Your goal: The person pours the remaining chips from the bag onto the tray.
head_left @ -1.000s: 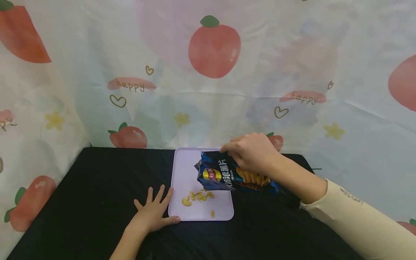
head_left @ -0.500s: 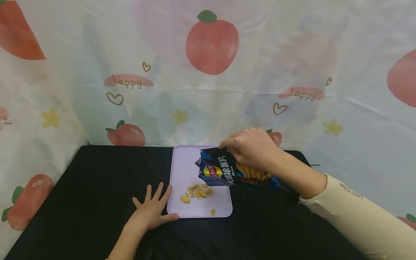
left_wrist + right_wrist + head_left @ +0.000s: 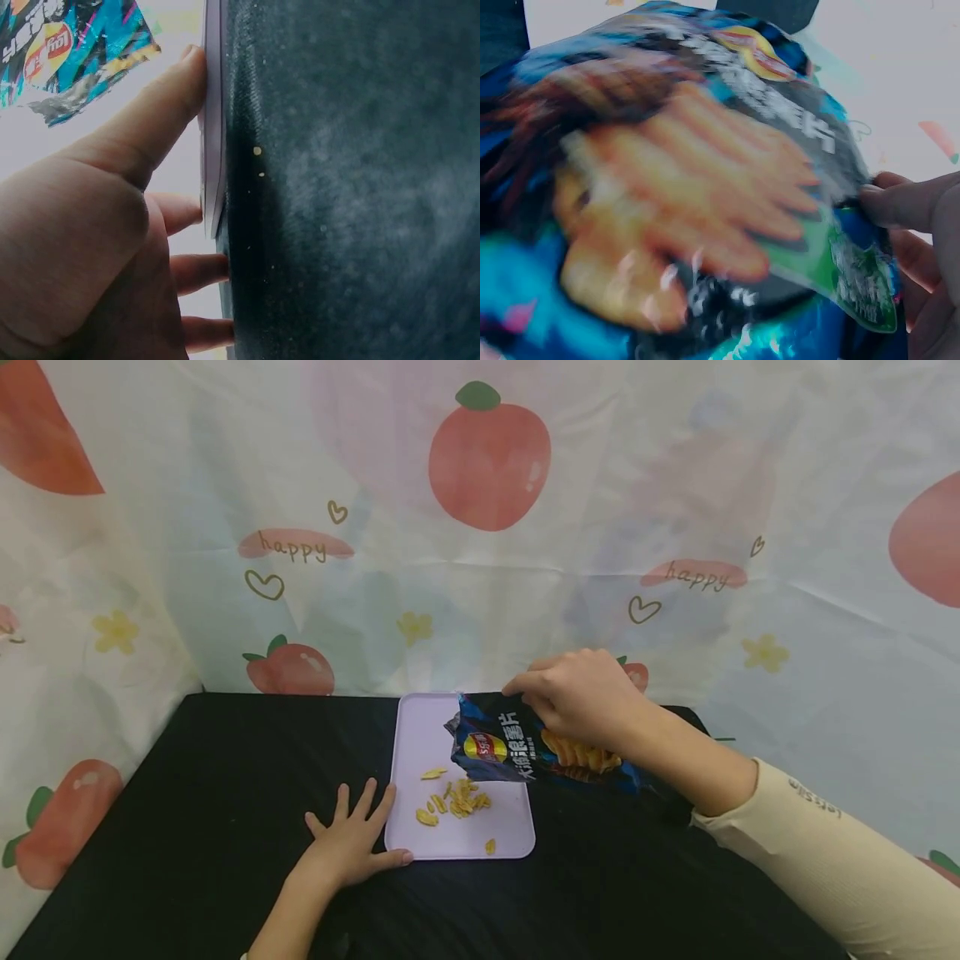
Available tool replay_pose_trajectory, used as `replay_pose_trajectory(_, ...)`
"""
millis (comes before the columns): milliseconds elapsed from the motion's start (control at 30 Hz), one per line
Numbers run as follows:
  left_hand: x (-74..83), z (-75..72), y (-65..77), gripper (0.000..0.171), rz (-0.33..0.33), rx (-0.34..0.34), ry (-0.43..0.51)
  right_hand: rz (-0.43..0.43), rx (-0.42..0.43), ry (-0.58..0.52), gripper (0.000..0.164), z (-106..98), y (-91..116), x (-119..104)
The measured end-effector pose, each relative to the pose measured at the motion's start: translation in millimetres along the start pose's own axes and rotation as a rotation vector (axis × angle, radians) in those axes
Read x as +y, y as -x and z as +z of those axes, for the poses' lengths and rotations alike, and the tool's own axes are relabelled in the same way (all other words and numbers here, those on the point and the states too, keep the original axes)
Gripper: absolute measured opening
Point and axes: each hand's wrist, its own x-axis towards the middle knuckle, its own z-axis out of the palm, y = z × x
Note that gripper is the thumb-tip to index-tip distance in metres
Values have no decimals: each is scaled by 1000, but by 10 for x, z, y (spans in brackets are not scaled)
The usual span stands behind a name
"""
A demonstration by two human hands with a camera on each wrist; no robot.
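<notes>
My right hand grips the upper side edge of a dark blue chip bag, thumb and fingers pinching it in the right wrist view. The bag lies sideways over a pale purple tray, its torn end toward the left. Below it, broken yellow potato chips lie in a small heap on the tray, with a few pieces apart. My left hand has its fingers spread at the tray's near left corner. In the left wrist view the thumb rests along the tray's edge.
A black cloth covers the table under the tray. Behind it hangs a pale curtain printed with fruit, hearts and flowers. Small crumbs dot the black cloth beside the tray.
More chips have come onto the tray, one landing farther left of the heap. The bag stays tilted in my right hand, shifted slightly left. My left hand has kept its place.
</notes>
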Motion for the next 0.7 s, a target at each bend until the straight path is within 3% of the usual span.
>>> replay_pose_trajectory(700,-9,8,13,105,6,-1,5,-36,9,41,23,-10,-39,-31)
